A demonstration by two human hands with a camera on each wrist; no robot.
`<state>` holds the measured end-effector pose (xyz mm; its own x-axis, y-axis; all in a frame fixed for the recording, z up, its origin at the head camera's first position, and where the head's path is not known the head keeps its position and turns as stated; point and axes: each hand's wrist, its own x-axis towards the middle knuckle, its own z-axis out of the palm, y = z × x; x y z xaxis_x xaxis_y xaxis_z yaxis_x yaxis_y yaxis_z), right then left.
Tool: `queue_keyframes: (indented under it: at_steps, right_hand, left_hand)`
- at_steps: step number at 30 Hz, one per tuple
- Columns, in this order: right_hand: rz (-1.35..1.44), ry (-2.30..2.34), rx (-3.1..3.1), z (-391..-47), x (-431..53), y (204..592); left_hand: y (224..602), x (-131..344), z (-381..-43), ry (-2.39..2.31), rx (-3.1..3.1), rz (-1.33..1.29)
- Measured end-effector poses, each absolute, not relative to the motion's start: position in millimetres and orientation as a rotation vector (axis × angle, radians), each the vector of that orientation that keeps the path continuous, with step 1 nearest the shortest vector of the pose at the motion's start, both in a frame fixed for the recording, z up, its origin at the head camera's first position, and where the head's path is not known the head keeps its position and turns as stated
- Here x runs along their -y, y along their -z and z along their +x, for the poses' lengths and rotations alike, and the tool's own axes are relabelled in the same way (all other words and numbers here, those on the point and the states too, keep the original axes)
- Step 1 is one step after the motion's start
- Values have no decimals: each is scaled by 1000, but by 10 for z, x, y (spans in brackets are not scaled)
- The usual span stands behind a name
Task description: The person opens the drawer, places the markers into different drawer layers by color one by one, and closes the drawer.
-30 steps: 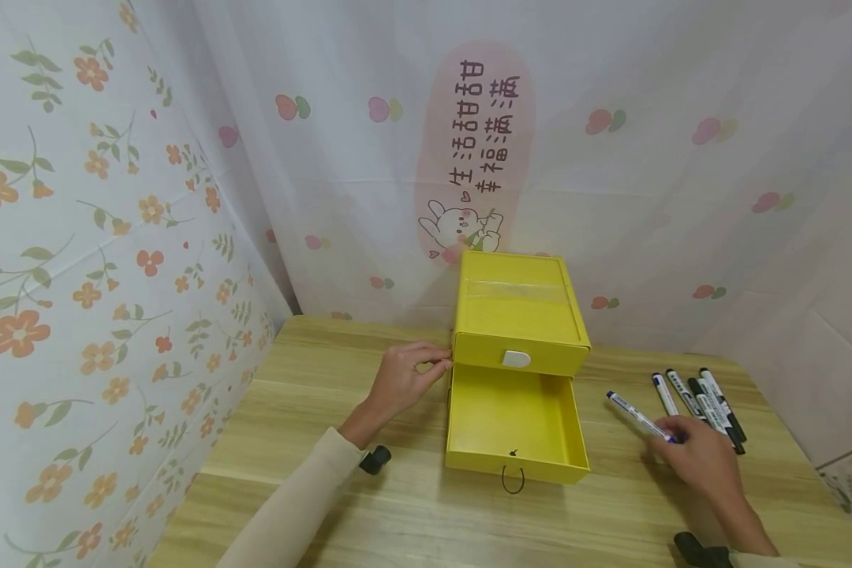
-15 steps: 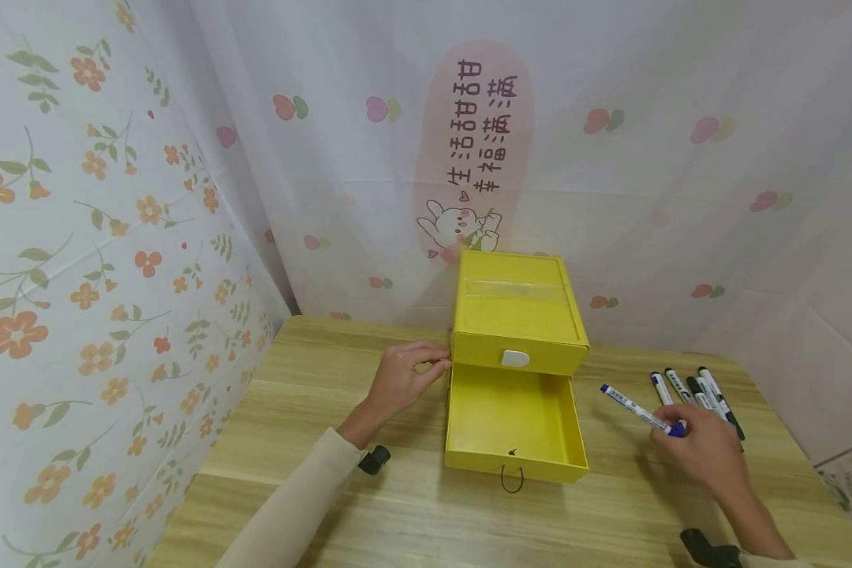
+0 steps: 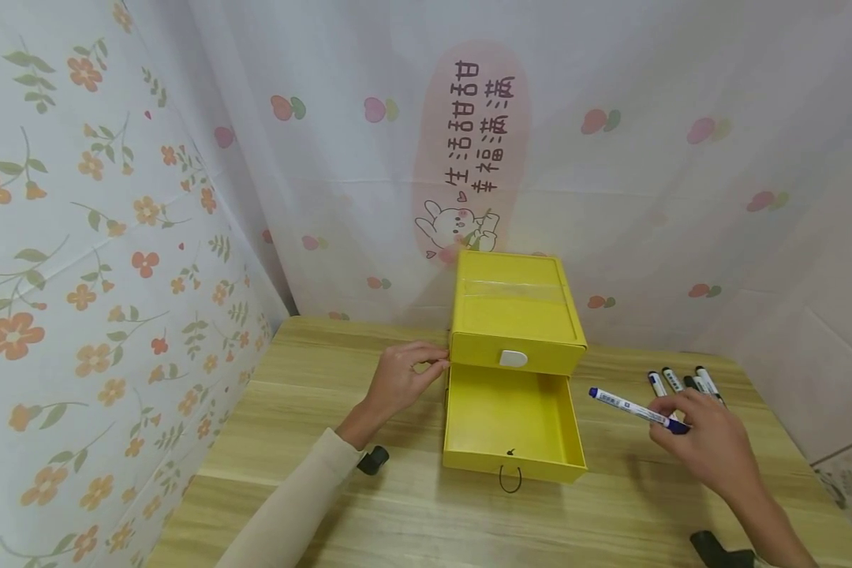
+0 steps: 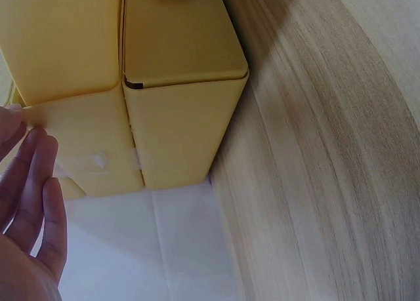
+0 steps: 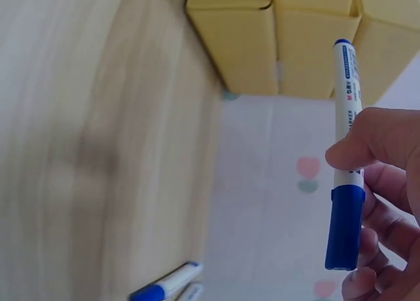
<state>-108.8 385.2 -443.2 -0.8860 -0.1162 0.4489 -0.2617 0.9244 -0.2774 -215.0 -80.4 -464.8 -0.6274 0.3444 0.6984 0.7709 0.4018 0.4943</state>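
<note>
A yellow stacked drawer unit (image 3: 513, 304) stands against the back curtain. One drawer (image 3: 514, 465) is pulled out, with nothing in it and a dark loop handle (image 3: 510, 480) on its front. My left hand (image 3: 401, 379) pinches the unit's left front edge between thumb and fingertips, just above the pulled-out drawer; the left wrist view has these fingers (image 4: 39, 163) along the side wall. To the right, my right hand (image 3: 710, 442) holds a white whiteboard marker with blue ends (image 3: 625, 405) above the table. Its blue cap (image 5: 344, 229) sits by my curled fingers, the other end pointing toward the unit.
Several black- and blue-capped markers (image 3: 710, 383) lie at the table's right, partly hidden behind my right hand. The wooden table (image 3: 312, 363) meets a patterned curtain (image 3: 369, 260) at the back, and another floral curtain hangs on the left.
My right hand has lifted the marker from beside the other markers and brought it slightly left, toward the drawer. The left hand keeps its place on the unit.
</note>
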Motion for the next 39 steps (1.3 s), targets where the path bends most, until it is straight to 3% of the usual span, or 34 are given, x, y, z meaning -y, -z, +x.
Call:
queue_keyframes:
  at_steps: [15, 39]
  right_hand:
    - [491, -398, 2524, -1084, -3337, 3996]
    - [803, -241, 2594, -1167, -2576, 3684]
  left_hand:
    - [4647, 811, -2139, 1160, 2176, -944]
    - [4639, 813, -2156, 1156, 2154, -961]
